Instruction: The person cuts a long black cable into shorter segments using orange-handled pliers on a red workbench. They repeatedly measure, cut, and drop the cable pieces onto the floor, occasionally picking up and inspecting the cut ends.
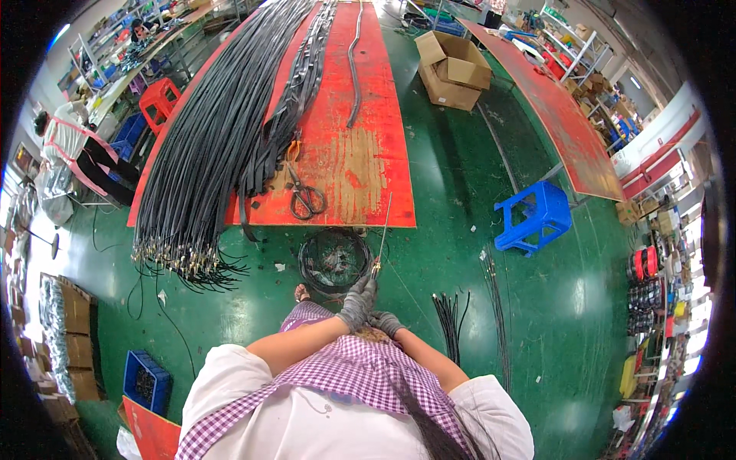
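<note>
- Thin metallic rod (386, 226) with a brass-coloured lower end is in front of the person, above the green floor (460, 253), pointing away from the body.
- Left hand (356, 303), in a grey glove, has its fingers at this brass-coloured end; its grip looks narrow, holding the rod.
- Right hand (386, 323), also in a grey glove, is just beside the left hand, lower and nearer to the body; how its grip stands I cannot tell, because the fingers are partly hidden.
- Round black container (303, 270) with small scraps inside stands on the floor, near the left hand.
- Red desk (383, 153) is ahead; on it lie many long black cables (211, 138), their ends hanging over the near edge.
- 1 pair of black-handled scissors (297, 185) lies near this edge.
- 1 blue stool (549, 207) is on the floor at the right.
</note>
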Demonstrator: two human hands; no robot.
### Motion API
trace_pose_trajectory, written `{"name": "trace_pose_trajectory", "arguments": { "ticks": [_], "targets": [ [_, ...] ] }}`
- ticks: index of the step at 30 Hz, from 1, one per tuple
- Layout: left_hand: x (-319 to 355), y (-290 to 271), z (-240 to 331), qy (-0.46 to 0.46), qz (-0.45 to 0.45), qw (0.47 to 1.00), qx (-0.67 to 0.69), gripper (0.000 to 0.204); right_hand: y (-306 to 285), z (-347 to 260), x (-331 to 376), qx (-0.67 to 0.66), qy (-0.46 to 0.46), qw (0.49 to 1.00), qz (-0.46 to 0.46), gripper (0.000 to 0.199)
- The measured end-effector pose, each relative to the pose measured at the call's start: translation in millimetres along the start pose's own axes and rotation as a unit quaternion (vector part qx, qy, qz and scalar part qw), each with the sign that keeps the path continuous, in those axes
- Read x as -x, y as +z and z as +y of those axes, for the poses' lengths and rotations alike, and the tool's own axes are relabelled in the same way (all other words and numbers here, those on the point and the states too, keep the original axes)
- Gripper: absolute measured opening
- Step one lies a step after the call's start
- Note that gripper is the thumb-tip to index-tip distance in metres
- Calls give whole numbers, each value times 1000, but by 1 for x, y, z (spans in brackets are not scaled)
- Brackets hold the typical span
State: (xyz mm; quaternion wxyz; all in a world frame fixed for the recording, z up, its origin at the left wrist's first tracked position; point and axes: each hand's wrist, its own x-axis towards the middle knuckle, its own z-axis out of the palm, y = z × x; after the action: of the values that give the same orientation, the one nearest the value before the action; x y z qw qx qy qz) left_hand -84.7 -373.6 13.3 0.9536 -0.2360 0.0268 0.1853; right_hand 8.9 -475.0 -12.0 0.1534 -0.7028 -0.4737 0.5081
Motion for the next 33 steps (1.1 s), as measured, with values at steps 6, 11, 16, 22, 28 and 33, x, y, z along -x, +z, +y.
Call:
{"name": "trace_pose_trajectory", "arguments": {
  "ticks": [6, 11, 16, 22, 28, 33],
  "targets": [
    [7, 69, -48, 149, 225, 838, -473, 17, 0, 16, 1, -12, 17, 1000, 18, 43],
    [4, 53, -32, 160, 207, 921, -289, 15, 5, 11, -5, -43, -14, 999, 26, 39],
    [8, 65, -24, 60, 163, 960, 220, 16, 15, 26, -15, -64, -16, 997, 27, 37],
    [11, 76, -43, 168, 229, 872, -398, 18, 17, 40, -21, -65, -13, 998, 24, 37],
    [13, 83, -44, 189, 252, 834, -452, 26, -1, 6, -7, 2, 9, 1000, -2, 37],
    [11, 77, -40, 167, 274, 806, -497, 26, 1, 10, -8, -34, -12, 999, 1, 35]
  ]
}}
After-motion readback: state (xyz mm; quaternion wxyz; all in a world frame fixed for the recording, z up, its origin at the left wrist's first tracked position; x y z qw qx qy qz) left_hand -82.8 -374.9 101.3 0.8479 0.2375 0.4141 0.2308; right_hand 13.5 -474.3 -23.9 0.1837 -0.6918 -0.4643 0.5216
